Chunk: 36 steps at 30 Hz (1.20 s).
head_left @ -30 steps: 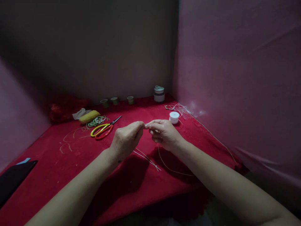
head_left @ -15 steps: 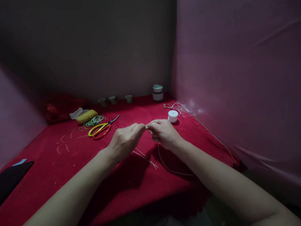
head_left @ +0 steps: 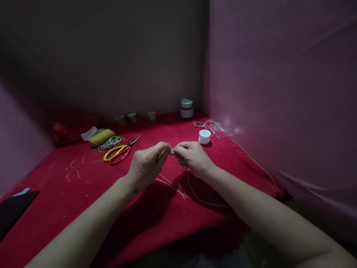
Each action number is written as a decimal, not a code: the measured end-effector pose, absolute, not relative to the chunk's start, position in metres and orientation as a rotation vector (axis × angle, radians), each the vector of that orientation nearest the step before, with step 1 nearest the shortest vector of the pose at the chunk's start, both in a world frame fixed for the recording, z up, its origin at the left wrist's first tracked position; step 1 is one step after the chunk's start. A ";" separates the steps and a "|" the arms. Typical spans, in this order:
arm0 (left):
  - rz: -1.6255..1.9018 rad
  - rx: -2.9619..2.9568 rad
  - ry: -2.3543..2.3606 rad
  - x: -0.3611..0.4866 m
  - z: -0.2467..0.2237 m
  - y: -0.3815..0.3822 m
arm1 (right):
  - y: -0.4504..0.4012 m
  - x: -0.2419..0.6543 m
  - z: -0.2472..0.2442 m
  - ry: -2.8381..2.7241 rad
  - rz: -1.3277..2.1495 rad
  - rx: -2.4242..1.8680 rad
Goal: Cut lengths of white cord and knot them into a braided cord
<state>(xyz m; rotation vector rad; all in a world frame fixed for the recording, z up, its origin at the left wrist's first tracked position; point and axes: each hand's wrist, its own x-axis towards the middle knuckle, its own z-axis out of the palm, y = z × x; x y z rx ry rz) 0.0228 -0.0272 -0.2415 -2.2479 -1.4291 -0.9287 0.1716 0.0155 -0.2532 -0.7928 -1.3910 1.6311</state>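
Note:
Above the red cloth (head_left: 156, 230), my two hands meet fingertip to fingertip near the middle of the view. My left hand (head_left: 147, 162) is closed in a pinch on a pale cord. My right hand (head_left: 193, 156) pinches the same cord (head_left: 172, 151) from the other side, at a small light knot or loop between the fingertips. Thin cord ends (head_left: 170, 183) hang below my left hand, and a longer strand (head_left: 195, 195) curves down from my right hand toward the forearm. A white spool (head_left: 204, 136) stands just behind my right hand.
Scissors (head_left: 118, 152) with yellow and red handles lie at left, beside green-white cord (head_left: 111, 142) and a yellow roll (head_left: 102, 137). Small spools (head_left: 132, 117) and a jar (head_left: 186, 108) line the back. Loose threads (head_left: 208, 125) lie at back right; a dark item (head_left: 16, 210) is far left.
My left hand has turned a little, with its thumb and index finger now more visibly apart behind the tips. Both hands remain together at the cord. The view has shifted slightly.

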 end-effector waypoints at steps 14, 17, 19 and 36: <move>-0.838 -2.362 -1.332 0.019 -0.245 -0.026 | 0.018 0.173 -0.257 -1.489 1.604 -0.793; -0.848 -2.436 -1.358 0.020 -0.243 -0.027 | 0.018 0.173 -0.257 -1.492 1.609 -0.796; -0.851 -2.454 -1.386 0.021 -0.241 -0.027 | 0.018 0.174 -0.257 -1.498 1.618 -0.798; -0.849 -2.423 -1.645 0.022 -0.240 -0.023 | 0.017 0.173 -0.258 -1.362 1.836 -0.707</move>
